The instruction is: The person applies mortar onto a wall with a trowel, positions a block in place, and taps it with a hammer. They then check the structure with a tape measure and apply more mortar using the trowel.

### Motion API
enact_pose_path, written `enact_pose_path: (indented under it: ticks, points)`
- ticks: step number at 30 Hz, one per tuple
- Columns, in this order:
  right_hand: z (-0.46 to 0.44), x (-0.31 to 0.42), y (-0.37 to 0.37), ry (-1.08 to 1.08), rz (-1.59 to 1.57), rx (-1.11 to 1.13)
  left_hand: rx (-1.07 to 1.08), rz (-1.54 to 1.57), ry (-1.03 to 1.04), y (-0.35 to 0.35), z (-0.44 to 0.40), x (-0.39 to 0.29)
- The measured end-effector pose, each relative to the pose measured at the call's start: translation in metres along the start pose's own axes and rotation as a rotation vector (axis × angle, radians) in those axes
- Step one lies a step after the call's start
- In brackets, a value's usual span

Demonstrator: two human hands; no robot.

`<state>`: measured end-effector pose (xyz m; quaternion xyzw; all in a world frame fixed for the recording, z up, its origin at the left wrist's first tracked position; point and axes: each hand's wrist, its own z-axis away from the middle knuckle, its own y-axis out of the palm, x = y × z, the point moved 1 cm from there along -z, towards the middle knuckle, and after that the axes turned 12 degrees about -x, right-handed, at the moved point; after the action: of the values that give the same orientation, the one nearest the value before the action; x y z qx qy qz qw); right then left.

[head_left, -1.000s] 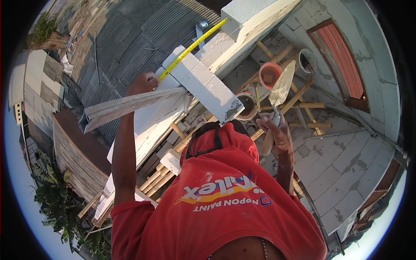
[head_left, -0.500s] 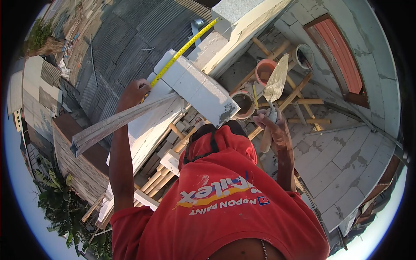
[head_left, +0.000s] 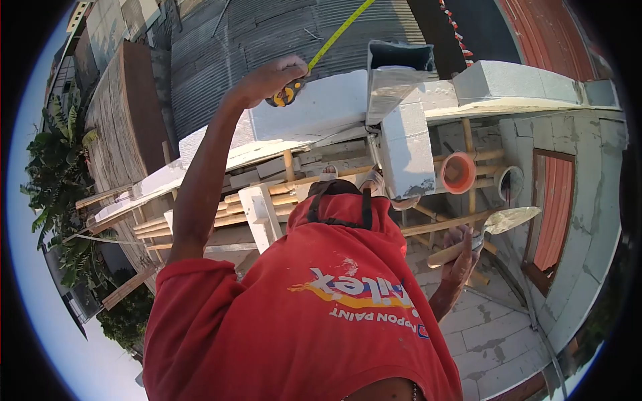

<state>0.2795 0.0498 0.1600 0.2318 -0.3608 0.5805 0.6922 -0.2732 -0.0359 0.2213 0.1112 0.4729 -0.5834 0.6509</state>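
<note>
My left hand (head_left: 275,79) is closed round a yellow and black tape measure (head_left: 285,93), above the white block wall (head_left: 307,110). Its yellow blade (head_left: 340,33) reaches up and out over the grey corrugated roof. In my right hand (head_left: 461,257) is the wooden handle of a trowel (head_left: 511,220), its blade pointing right and coated with pale mortar. Between the hands a long white block (head_left: 406,150) lies across the wall. A grey metal channel (head_left: 394,83) stands up at the block's far end.
An orange bucket (head_left: 458,173) and a grey bucket (head_left: 509,182) stand right of the block. Bamboo poles (head_left: 287,200) run below the wall. A red shuttered opening (head_left: 552,214) is in the right wall, and plants (head_left: 63,160) grow at the far left.
The view has turned. My left hand has carried the tape measure away from the block, and the blade no longer lies across it. The trowel now points right instead of up.
</note>
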Motion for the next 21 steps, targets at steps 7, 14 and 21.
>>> enact_pose_path:
  ticks: [7, 14, 21]
  points:
    - [0.014, -0.006, 0.003, -0.044, -0.161, -0.029, -0.210, 0.312, -0.053, -0.049, 0.084, 0.082]
    - [0.048, -0.019, 0.020, -0.139, -0.045, 0.051, -0.239, 0.313, -0.030, -0.058, 0.128, 0.150]
    - [0.085, -0.042, 0.029, -0.089, -0.045, -0.032, -0.376, 0.026, 0.054, -0.058, 0.145, 0.172]
